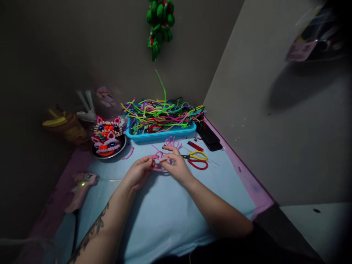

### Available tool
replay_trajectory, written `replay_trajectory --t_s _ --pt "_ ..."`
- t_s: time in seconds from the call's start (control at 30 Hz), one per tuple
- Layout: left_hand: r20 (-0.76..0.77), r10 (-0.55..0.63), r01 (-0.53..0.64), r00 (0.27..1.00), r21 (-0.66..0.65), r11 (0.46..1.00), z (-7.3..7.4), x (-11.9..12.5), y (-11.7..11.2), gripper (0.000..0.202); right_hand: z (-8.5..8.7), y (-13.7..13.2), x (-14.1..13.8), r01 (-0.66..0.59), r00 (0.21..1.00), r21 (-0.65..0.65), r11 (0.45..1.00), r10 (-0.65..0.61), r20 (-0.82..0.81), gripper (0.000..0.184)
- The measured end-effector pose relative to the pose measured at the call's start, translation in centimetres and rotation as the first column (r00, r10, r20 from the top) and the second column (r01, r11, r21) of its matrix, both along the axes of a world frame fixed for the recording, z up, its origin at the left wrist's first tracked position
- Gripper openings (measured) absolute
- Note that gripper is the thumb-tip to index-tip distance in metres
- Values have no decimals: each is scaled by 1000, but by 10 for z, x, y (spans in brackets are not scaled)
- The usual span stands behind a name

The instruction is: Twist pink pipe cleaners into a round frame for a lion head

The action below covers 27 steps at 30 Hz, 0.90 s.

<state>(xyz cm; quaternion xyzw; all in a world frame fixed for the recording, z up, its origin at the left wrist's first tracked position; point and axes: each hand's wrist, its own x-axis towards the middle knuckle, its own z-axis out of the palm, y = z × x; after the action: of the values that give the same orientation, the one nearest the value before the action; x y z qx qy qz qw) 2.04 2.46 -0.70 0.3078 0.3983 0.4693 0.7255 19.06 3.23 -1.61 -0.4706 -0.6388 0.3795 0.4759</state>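
Note:
Between my hands, above the light blue cloth, are pink pipe cleaners [157, 155] bent into loops. My left hand [141, 169] pinches their left side between thumb and fingers. On the right side, my right hand [176, 165] is closed on the same pink pieces, and its fingers hide part of them. Just beyond my right hand lies a bundle of curled pink pipe cleaners [173, 142]. Scissors [198, 160] with one yellow and one red handle lie to the right of that hand. A short pink piece [128, 153] rests farther left.
A blue tray [162, 136] heaped with colourful pipe cleaners stands at the back. Fuzzy lion-like heads [107, 135] sit in a metal bowl [121, 147] at left. A pink glue gun [82, 192] lies nearer me. Right are a red lighter [195, 146] and black phone [210, 136].

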Motion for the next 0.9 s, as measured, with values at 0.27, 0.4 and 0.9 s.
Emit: replay_trajectory --t_s 0.27,0.4,0.9 --pt "-150 118 -111 982 54 992 -2 4 0 24 1 -5 -6 24 994 73 997 -31 107 6" --pt "-42 115 -116 992 -19 993 3 0 3 19 0 -3 -4 -54 998 58 997 53 24 13" --pt "281 -4 168 960 -563 809 6 10 2 32 24 4 20 -427 882 343 837 303 361 33"
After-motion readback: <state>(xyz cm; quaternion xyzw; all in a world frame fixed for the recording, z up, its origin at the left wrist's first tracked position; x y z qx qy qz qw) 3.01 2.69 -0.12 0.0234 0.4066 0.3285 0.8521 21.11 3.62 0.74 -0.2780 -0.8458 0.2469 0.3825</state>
